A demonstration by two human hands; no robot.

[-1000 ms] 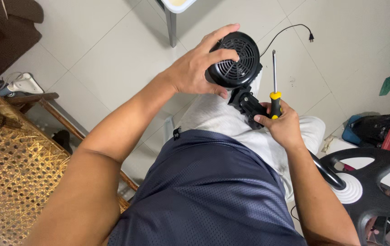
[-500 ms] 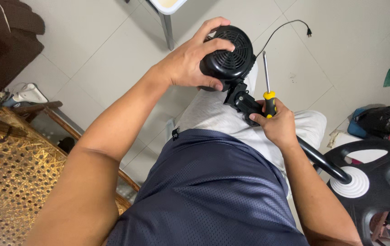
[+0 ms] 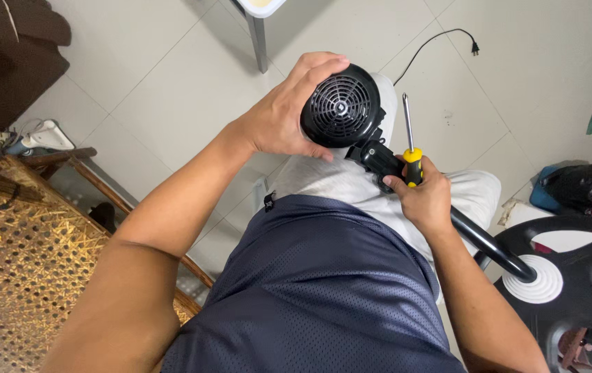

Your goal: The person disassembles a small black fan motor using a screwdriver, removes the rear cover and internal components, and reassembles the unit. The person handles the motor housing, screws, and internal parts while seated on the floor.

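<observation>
Left hand [image 3: 279, 124] cups my hair dryer [image 3: 343, 109] by its round barrel above my lap, right hand [image 3: 426, 200] grips its handle and a screwdriver [image 3: 410, 141]; it looks light, stiff, smooth plastic.

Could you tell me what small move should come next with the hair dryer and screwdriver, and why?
Probably swing the screwdriver tip down toward the hair dryer: the right hand holds it pointing away, while the left hand steadies the body.
</observation>
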